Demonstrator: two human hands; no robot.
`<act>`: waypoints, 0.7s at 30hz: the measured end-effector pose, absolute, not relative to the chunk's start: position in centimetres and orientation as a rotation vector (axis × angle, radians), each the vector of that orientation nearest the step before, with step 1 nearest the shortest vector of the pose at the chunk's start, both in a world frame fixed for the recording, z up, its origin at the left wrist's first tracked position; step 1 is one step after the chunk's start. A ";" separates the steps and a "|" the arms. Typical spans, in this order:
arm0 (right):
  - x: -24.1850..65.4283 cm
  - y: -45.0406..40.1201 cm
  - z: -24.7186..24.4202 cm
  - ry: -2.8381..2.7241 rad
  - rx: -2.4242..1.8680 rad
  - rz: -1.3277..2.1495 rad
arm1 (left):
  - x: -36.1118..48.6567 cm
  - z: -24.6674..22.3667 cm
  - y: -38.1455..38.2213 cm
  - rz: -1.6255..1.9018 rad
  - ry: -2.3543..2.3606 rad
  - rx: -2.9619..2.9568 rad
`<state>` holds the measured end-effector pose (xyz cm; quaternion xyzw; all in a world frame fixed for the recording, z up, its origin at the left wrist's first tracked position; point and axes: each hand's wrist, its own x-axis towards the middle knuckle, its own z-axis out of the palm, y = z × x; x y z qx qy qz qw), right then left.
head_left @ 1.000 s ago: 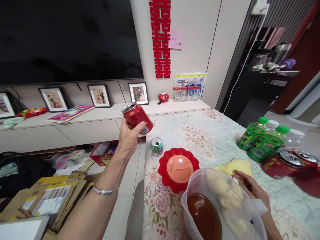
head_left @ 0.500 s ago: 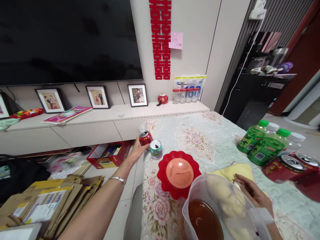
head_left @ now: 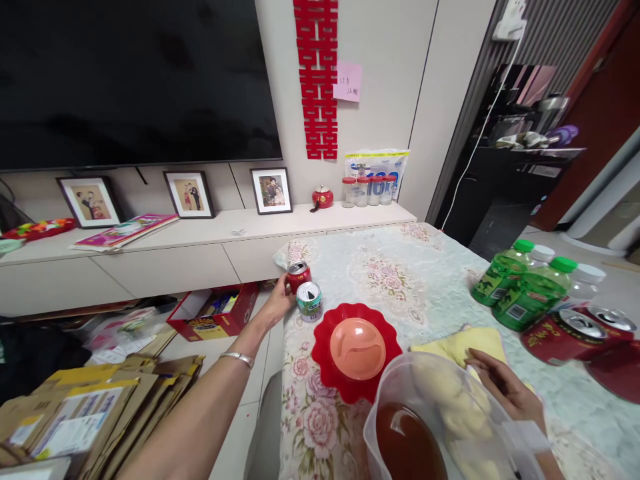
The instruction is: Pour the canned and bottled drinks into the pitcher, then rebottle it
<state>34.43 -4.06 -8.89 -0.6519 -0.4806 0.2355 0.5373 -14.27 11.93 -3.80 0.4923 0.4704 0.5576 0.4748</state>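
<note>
Your left hand [head_left: 278, 303] touches the red can [head_left: 299, 275], upright behind the green can [head_left: 311, 307] near the table's [head_left: 345, 263] edge — firm grip or loose, I can't tell; likewise your right hand [head_left: 510, 388]. Seat the base flat — then part your fingers gently.

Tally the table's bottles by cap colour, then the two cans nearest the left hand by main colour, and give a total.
Green-capped bottles: 2
White-capped bottles: 2
Red can by the left hand: 1
Mostly green can beside it: 1
Total: 6
</note>
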 end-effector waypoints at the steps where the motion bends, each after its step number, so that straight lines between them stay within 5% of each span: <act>1: 34.4 -4.0 -8.9 -1.142 -1.548 0.566 | -14.1 -3.9 11.9 1.357 1.152 1.206; 12: 32.6 -4.4 -6.6 -1.029 -1.483 0.549 | -12.8 -4.5 10.3 1.444 1.527 1.074; 21: 37.4 -7.3 -4.6 -0.685 -1.527 0.046 | -10.9 -6.7 4.0 1.369 1.783 0.981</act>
